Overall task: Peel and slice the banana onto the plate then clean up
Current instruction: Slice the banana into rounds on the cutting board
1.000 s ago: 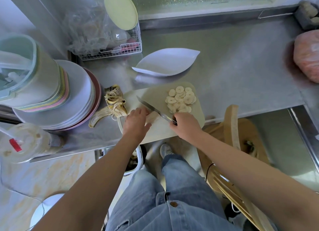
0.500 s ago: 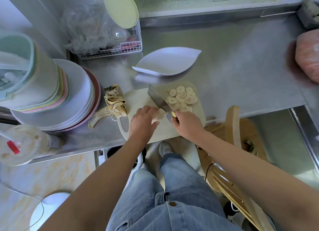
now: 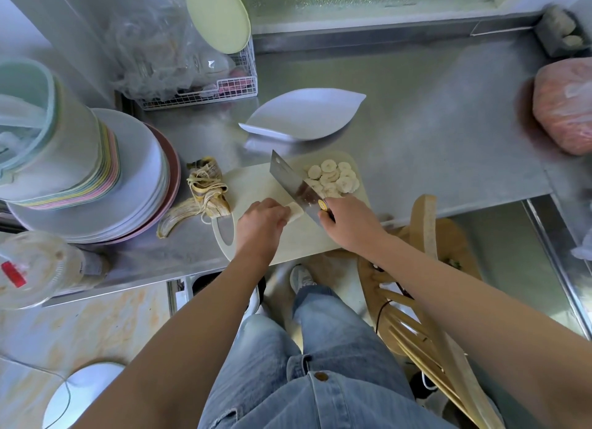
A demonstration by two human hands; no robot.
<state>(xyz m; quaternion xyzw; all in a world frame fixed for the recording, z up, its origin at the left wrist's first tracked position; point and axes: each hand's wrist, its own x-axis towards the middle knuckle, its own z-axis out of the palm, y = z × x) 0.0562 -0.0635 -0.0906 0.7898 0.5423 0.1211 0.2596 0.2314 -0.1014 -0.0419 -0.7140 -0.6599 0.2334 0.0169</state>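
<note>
A short stub of peeled banana (image 3: 295,211) lies on the pale cutting board (image 3: 253,185), and my left hand (image 3: 261,225) holds it down with curled fingers. My right hand (image 3: 347,222) grips the handle of a cleaver (image 3: 293,182) whose blade stands on edge just right of the stub. Several banana slices (image 3: 333,178) are piled on the board's far right corner. The empty white leaf-shaped plate (image 3: 304,114) sits behind the board. The banana peel (image 3: 198,201) lies on the steel counter left of the board.
A stack of plates (image 3: 141,178) with a tub on top fills the counter's left. A wire basket (image 3: 205,89) stands at the back left, a pink bag (image 3: 567,105) at the far right. A wooden chair (image 3: 426,236) is by my right arm.
The cleaver blade has tipped up from lying low across the board to standing steeply at the stub's cut end. My left hand has slid slightly right along with the stub.
</note>
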